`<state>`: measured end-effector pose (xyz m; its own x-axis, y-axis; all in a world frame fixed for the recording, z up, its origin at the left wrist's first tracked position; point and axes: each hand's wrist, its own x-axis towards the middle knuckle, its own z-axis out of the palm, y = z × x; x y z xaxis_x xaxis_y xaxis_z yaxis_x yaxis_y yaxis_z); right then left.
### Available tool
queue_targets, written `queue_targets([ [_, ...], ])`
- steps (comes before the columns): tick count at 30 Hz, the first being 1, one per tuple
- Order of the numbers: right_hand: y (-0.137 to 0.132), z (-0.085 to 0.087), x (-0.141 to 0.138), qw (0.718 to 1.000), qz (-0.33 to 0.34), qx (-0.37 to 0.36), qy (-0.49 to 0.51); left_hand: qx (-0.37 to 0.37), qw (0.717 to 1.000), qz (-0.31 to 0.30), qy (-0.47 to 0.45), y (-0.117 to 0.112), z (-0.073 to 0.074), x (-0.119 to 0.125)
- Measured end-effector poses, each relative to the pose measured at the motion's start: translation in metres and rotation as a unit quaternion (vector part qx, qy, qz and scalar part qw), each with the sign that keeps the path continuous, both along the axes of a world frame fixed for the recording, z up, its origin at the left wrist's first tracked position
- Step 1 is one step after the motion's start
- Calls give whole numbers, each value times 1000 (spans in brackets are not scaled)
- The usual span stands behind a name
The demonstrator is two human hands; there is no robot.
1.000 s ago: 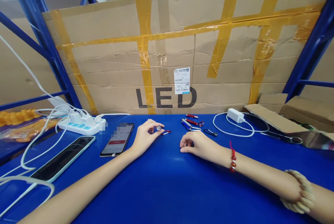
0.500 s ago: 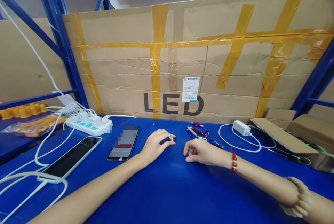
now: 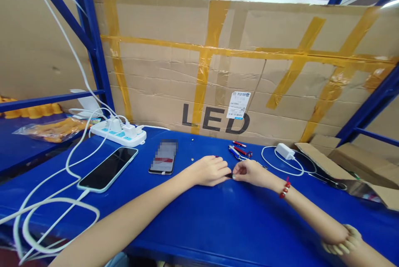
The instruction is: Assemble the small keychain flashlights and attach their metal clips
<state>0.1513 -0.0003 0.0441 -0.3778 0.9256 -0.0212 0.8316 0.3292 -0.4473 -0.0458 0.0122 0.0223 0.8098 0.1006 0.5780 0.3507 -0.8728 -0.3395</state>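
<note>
In my head view, both hands meet over the blue desk (image 3: 212,223). My left hand (image 3: 209,171) lies palm down, its fingers clamped on a small dark piece (image 3: 230,175) that shows between the two hands. My right hand (image 3: 253,172) has thumb and fingertips drawn together at the piece's other end; I cannot tell whether they grip it or only touch it. Just beyond that hand I have a red tube (image 3: 239,144) and a blue tube (image 3: 234,153). One small silvery disc (image 3: 192,159) sits near my left wrist, beside a phone (image 3: 162,159). A white charger (image 3: 284,151) lies farther right.
</note>
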Motion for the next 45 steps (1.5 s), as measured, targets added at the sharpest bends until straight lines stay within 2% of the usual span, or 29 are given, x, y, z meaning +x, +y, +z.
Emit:
queue_targets([
  [3,-1,1,-4,1000,-12,3,-19,78,995,-54,-11,-12,18,7],
  [6,-2,-1,-10,998,-31,27,-41,109,988,-102,-32,-26,32,15],
  [8,-2,-2,-16,997,-42,47,-51,125,983,-135,-21,-32,33,16],
  [11,1,-3,-22,995,-49,72,-51,119,981,-145,45,-34,23,7],
  [17,14,-4,-25,995,-51,73,-36,53,995,-33,75,-20,-5,-29],
  [21,12,-9,-22,996,-59,62,-18,34,998,10,46,-15,-9,-39],
  [23,9,-12,-19,997,-56,45,-7,3,1000,31,3,-17,-9,-38],
  [25,6,-14,-17,998,-52,24,5,-17,999,26,-34,-22,-8,-36],
  [28,3,-16,-16,999,-39,26,23,-34,999,4,-32,-28,-8,-33],
  [31,-5,-11,-24,995,-12,87,55,-45,999,9,-22,-28,-11,-32],
  [34,-19,1,-37,973,6,177,149,-48,998,26,-42,-23,-14,-34],
  [38,-35,13,-46,938,111,226,238,-65,995,42,-58,-17,-13,-37],
  [40,-38,13,-47,928,145,234,249,-82,994,47,-58,-16,-11,-38],
  [45,-38,3,-47,929,162,226,246,-98,993,47,-46,-15,-12,-39],
])
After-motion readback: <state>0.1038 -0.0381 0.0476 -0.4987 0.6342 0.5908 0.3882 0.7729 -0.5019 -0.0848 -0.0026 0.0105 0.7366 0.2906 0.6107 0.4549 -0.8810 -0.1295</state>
